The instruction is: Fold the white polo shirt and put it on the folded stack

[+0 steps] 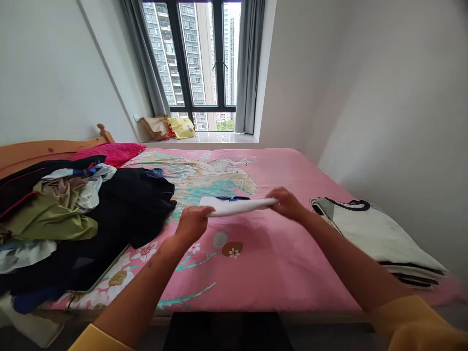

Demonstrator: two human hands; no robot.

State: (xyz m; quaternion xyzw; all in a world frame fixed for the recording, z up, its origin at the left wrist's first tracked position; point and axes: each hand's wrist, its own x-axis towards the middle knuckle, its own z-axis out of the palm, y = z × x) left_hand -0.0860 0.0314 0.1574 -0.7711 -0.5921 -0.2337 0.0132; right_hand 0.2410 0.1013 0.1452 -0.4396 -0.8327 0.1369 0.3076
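A white folded garment with a dark blue part on top [237,206] is stretched between my two hands over the middle of the bed. My left hand [192,223] is closed on its near left corner. On the opposite side my right hand [287,204] pinches the right end. The garment's near edge looks lifted toward me, and its exact kind cannot be made out. Beneath it lies the pink bedsheet [278,263], printed with flowers and a white bird.
At the left, a heaped pile of clothes [120,214] covers the bed beside a red pillow [109,153]. Folded white garments with black trim [376,229] lie stacked at the right. A brown paper bag [155,127] and a yellow bag [182,127] rest on the windowsill [223,138].
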